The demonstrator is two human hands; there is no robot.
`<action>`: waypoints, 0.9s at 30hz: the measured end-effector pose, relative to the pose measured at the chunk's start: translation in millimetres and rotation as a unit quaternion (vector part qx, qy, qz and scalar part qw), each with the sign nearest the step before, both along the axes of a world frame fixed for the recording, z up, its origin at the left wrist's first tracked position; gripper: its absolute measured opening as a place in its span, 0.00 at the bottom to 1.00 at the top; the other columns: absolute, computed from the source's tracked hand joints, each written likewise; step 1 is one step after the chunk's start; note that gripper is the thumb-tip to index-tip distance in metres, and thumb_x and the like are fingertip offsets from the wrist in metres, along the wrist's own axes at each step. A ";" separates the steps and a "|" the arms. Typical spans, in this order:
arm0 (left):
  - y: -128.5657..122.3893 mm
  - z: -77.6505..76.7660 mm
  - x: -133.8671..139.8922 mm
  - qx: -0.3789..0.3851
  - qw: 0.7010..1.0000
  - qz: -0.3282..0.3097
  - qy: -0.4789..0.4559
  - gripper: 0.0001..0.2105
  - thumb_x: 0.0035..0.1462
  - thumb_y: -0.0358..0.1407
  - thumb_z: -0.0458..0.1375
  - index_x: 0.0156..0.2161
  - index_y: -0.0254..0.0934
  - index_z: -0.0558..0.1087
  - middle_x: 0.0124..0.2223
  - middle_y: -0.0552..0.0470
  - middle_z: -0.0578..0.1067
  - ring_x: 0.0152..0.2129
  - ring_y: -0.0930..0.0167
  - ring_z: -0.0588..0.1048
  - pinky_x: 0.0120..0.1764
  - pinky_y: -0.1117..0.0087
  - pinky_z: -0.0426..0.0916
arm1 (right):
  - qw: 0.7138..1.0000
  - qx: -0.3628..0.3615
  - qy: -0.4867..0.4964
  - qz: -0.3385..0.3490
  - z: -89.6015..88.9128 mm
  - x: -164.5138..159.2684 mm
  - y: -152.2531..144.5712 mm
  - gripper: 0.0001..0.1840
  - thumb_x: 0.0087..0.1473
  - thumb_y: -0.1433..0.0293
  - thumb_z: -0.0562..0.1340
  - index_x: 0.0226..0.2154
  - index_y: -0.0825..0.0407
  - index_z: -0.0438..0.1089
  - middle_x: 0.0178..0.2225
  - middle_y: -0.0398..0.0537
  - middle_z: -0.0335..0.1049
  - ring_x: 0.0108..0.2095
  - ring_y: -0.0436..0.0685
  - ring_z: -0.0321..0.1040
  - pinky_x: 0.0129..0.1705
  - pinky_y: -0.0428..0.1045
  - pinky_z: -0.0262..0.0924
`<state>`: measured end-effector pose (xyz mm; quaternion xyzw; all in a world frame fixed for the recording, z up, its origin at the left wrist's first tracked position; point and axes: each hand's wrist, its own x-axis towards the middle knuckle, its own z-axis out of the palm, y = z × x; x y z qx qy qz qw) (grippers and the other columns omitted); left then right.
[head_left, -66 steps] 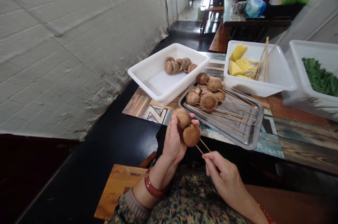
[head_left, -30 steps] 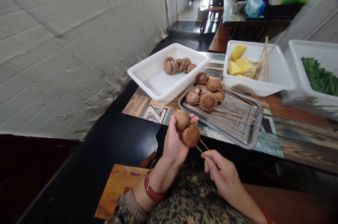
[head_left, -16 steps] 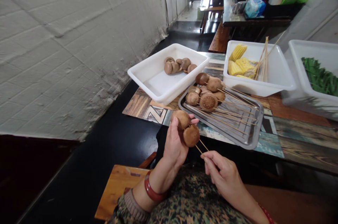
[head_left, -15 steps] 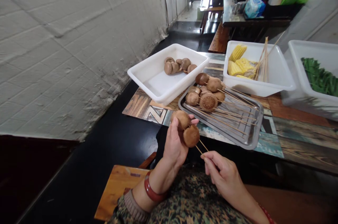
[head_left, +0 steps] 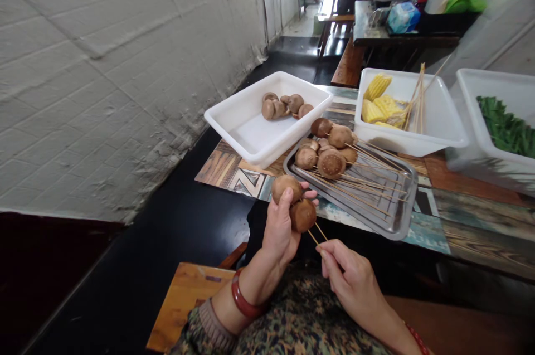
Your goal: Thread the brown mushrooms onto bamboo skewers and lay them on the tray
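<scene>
Two brown mushrooms (head_left: 303,215) sit one behind the other on a pair of thin bamboo skewers (head_left: 316,232). My left hand (head_left: 281,227) is closed around the mushrooms, its thumb on the farther one. With thumb and fingers pinched, my right hand (head_left: 351,274) grips the near ends of the skewers. Just beyond my hands lies a metal tray (head_left: 376,221) bearing several skewered mushrooms (head_left: 331,163), their sticks pointing right. Loose mushrooms (head_left: 273,107) rest at the far end of a white tub (head_left: 254,157) behind it.
A second white tub (head_left: 409,143) holds corn pieces (head_left: 378,101) and upright bamboo sticks (head_left: 420,98). Green leaves (head_left: 507,126) fill part of another tub (head_left: 472,98) at the right. A wooden stool (head_left: 184,299) stands at lower left. A wall (head_left: 104,65) runs along the left.
My right hand has shifted very slightly left along the skewers. The whole scene sits a little lower in view; both hands keep their hold.
</scene>
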<state>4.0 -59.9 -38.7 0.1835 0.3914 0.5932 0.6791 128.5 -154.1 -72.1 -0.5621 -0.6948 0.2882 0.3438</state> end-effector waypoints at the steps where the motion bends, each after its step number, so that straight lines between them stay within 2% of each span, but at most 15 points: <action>1: 0.1 0.3 0.4 0.001 1.000 0.001 -0.001 0.16 0.54 0.42 0.64 0.43 0.34 0.72 0.43 0.45 0.78 0.33 0.66 0.79 0.40 0.61 0.75 | 1.000 0.007 -0.006 -0.001 0.9 -0.8 0.9 0.15 0.68 0.69 0.48 0.33 0.50 0.66 0.20 0.38 0.64 0.18 0.50 0.67 0.23 0.45 0.59; 8: -0.9 2.2 2.2 -0.010 1.000 -0.013 0.004 0.16 0.53 0.43 0.64 0.42 0.33 0.73 0.42 0.44 0.79 0.31 0.65 0.80 0.39 0.60 0.75 | 0.998 0.053 -0.022 -0.003 8.8 -6.6 8.1 0.15 0.67 0.71 0.49 0.31 0.50 0.67 0.21 0.40 0.68 0.20 0.50 0.69 0.25 0.45 0.59; 14: -1.1 1.5 3.4 0.007 1.000 -0.011 0.004 0.14 0.55 0.41 0.62 0.41 0.33 0.73 0.43 0.44 0.78 0.32 0.66 0.79 0.39 0.60 0.76 | 0.997 0.073 -0.025 -0.011 11.4 -12.1 13.4 0.15 0.67 0.72 0.49 0.31 0.51 0.67 0.20 0.40 0.67 0.19 0.50 0.68 0.24 0.44 0.59; 22: -3.3 2.0 5.1 0.015 1.000 -0.011 0.000 0.14 0.56 0.41 0.62 0.42 0.33 0.73 0.43 0.44 0.78 0.33 0.66 0.78 0.39 0.61 0.75 | 0.998 0.066 -0.010 -0.011 11.1 -19.3 18.5 0.16 0.66 0.73 0.50 0.27 0.50 0.64 0.17 0.38 0.63 0.15 0.48 0.64 0.22 0.43 0.58; 27: -3.1 0.1 7.1 0.022 1.000 -0.008 -0.002 0.14 0.57 0.41 0.61 0.43 0.33 0.73 0.44 0.44 0.78 0.34 0.66 0.78 0.39 0.62 0.75 | 0.997 0.064 0.012 -0.029 8.4 -24.2 25.4 0.15 0.66 0.72 0.50 0.29 0.50 0.65 0.18 0.38 0.64 0.15 0.47 0.63 0.22 0.42 0.58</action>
